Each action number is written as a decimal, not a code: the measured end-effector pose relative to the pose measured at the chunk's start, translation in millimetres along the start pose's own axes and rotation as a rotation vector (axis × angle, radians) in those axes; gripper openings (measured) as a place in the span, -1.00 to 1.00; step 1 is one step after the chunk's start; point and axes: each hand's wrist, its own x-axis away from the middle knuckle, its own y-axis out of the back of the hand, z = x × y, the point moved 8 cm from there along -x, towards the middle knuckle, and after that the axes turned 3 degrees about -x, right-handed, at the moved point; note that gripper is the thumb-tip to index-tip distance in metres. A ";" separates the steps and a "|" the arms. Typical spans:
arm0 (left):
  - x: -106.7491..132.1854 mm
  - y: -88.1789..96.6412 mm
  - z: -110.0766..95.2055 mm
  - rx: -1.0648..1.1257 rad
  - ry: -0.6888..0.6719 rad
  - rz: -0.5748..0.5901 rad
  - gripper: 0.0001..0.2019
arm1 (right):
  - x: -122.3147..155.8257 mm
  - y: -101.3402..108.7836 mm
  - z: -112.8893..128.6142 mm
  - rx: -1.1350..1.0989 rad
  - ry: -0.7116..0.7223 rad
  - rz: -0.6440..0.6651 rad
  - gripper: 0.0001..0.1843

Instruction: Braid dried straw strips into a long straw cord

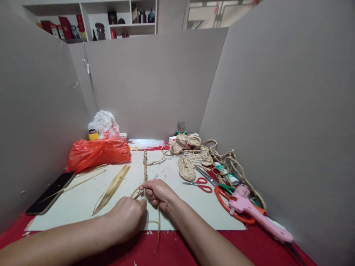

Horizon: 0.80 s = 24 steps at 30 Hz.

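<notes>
A thin braided straw cord runs away from me along the white board. My right hand pinches the near end of the braid, fingers curled closed around it. My left hand is closed just left of it, gripping loose straw strands that trail toward the board's front edge. The two hands nearly touch at the braid's end.
A bundle of flat straw leaves lies left of my hands. A phone and a red plastic bag sit farther left. To the right are woven straw pieces, red scissors and a pink glue gun. Grey partitions enclose the desk.
</notes>
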 end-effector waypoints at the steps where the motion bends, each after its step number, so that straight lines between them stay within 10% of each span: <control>1: 9.0 -0.9 -1.5 0.048 -0.023 0.038 -0.81 | -0.6 0.6 -0.6 -0.004 -0.017 0.021 -0.91; 4: 17.9 17.3 9.2 0.358 -0.022 -0.021 -0.71 | -1.7 2.0 -1.3 -0.010 -0.062 0.095 -0.91; 7: -0.1 44.4 46.7 0.727 0.113 -0.347 -0.79 | -0.5 -0.3 -0.6 0.006 -0.086 0.170 -0.91; 12: -53.0 -6.1 54.5 1.378 0.292 0.031 -0.74 | 4.3 -5.3 3.4 0.094 -0.051 0.223 -0.89; 24: -65.6 -20.1 44.5 1.074 0.167 0.195 -0.75 | 1.8 14.5 14.4 0.434 0.083 0.115 -0.84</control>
